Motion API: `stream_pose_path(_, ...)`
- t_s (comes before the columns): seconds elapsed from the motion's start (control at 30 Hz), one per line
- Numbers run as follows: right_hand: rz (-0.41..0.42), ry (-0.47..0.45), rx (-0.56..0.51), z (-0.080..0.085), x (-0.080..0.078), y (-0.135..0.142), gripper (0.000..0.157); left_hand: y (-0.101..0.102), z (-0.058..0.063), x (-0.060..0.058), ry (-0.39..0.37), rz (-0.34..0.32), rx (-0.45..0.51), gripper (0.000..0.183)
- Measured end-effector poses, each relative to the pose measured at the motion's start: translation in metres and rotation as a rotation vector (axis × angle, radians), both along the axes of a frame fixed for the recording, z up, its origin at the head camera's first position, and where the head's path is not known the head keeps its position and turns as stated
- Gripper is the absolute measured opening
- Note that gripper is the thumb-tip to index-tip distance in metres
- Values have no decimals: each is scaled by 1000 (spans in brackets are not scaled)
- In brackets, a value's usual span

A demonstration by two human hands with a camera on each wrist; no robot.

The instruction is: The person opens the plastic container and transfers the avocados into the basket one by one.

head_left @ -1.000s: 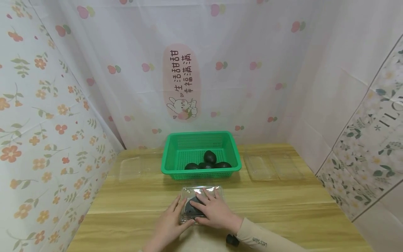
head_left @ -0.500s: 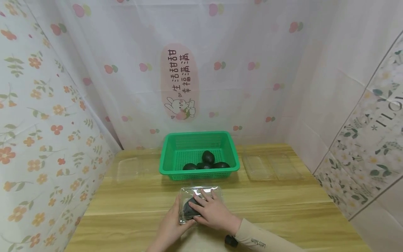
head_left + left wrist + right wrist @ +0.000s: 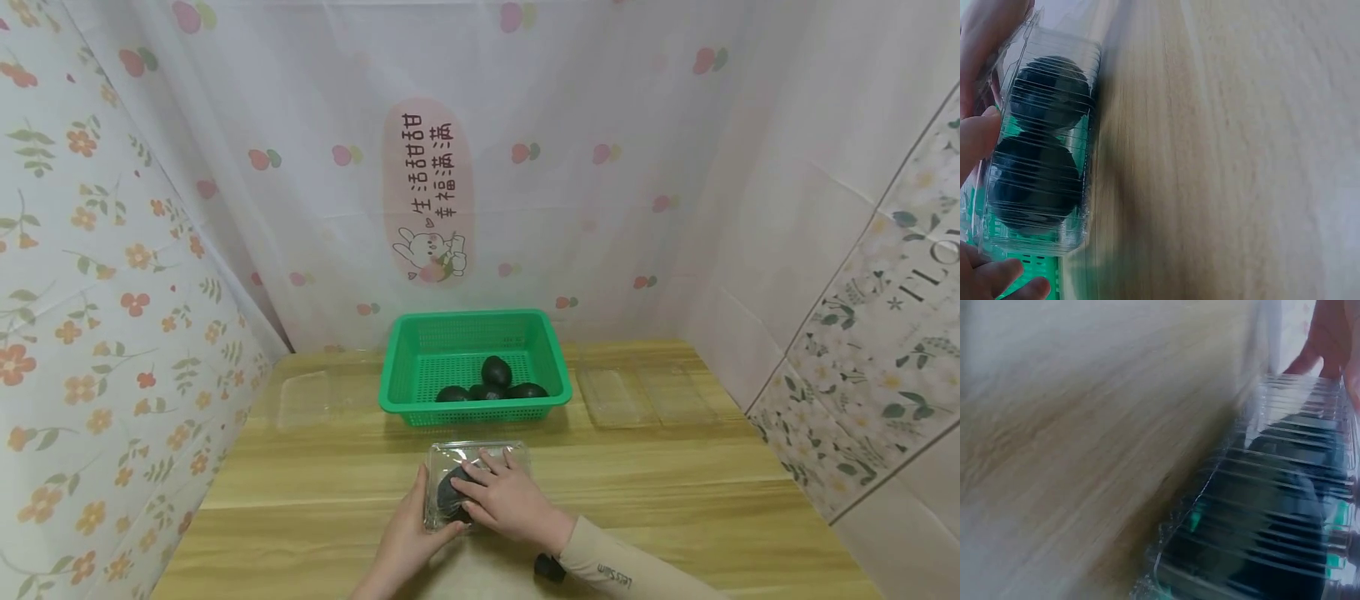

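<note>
A clear plastic clamshell box (image 3: 442,454) sits on the wooden table, its lid lying over dark avocados (image 3: 450,492). Through its ribbed side, two avocados (image 3: 1035,181) show side by side in the left wrist view. My left hand (image 3: 405,533) holds the box by its near left corner, thumb on the near side and fingers along the left end. My right hand (image 3: 510,504) lies across the lid with its fingers spread and extended, covering the right part of the box. In the right wrist view the box (image 3: 1297,406) fills the lower right.
Behind the box stands a green basket (image 3: 390,358) with several avocados (image 3: 496,372) in it. Clear plastic containers lie at the back left (image 3: 303,400) and back right (image 3: 615,396). A small black object (image 3: 550,568) lies beside the right sleeve (image 3: 630,567).
My left fingers have moved from over the box's left edge down along its left end. The right hand stays on the lid, its thumb slightly farther up. The head view has shifted slightly.
</note>
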State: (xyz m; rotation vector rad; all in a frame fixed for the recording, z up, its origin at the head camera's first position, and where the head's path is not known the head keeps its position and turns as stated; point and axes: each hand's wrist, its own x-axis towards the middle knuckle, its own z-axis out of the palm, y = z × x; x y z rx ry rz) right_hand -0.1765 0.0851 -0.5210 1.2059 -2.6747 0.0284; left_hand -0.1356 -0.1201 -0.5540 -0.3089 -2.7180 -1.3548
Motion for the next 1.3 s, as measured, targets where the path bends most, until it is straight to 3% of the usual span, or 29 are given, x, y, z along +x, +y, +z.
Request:
stream_pose_path(0.37,3,-64,-48,6,-1,2,44,1,-2,3,-22,17,54,113)
stream_pose_path(0.63,-3,-178,-162,10,-5,4,46,1,-1,4,-52,18,67,109)
stream_pose_path(0.83,-17,-265,-296,24,-10,3,44,3,0,4,-29,0,64,107)
stream_pose_path(1.07,-23,-296,-202,37,-11,2,46,4,-1,0,-29,-32,91,106)
stream_pose_path(1.3,12,-358,-127,53,-20,0,50,0,3,-1,-68,-52,61,104)
